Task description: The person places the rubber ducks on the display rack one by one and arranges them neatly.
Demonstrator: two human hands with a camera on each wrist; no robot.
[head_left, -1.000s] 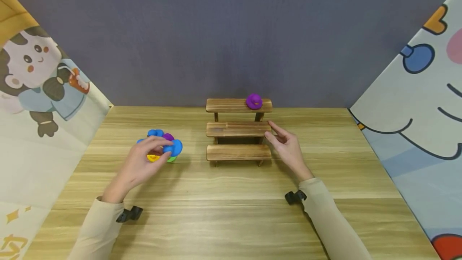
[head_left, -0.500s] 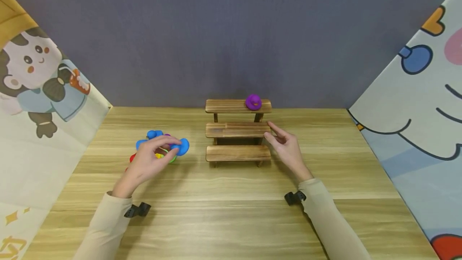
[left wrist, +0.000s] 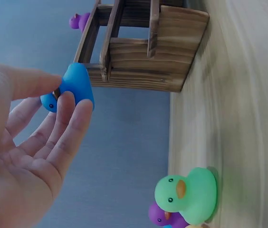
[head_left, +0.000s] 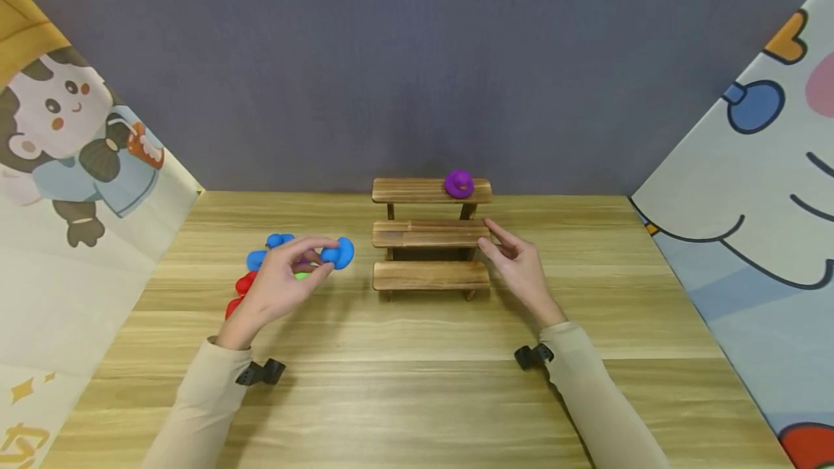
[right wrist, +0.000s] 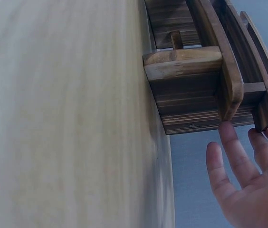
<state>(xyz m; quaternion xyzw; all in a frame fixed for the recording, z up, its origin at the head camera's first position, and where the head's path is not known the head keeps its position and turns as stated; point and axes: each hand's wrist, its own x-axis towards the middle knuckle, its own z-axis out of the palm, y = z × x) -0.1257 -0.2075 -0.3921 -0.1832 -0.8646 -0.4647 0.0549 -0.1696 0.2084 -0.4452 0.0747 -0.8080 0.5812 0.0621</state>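
My left hand (head_left: 287,277) pinches a blue rubber duck (head_left: 339,252) between thumb and fingers, lifted off the table just left of the wooden step shelf (head_left: 430,237). In the left wrist view the blue duck (left wrist: 70,88) sits at my fingertips, with the shelf (left wrist: 143,47) beyond it. A purple duck (head_left: 459,183) stands on the shelf's top step. My right hand (head_left: 515,263) rests with straight fingers against the right end of the middle step, holding nothing; its fingers (right wrist: 229,147) touch the shelf's side (right wrist: 196,90).
On the table behind my left hand lie more ducks: another blue one (head_left: 276,241), red ones (head_left: 242,288), a green one (left wrist: 188,192) and a purple one (left wrist: 162,216). Printed cloth walls (head_left: 72,165) flank the wooden table (head_left: 417,382).
My left hand has lifted the blue duck out of the pile and carried it right, toward the shelf. The red ducks now show. My right hand has stayed put.
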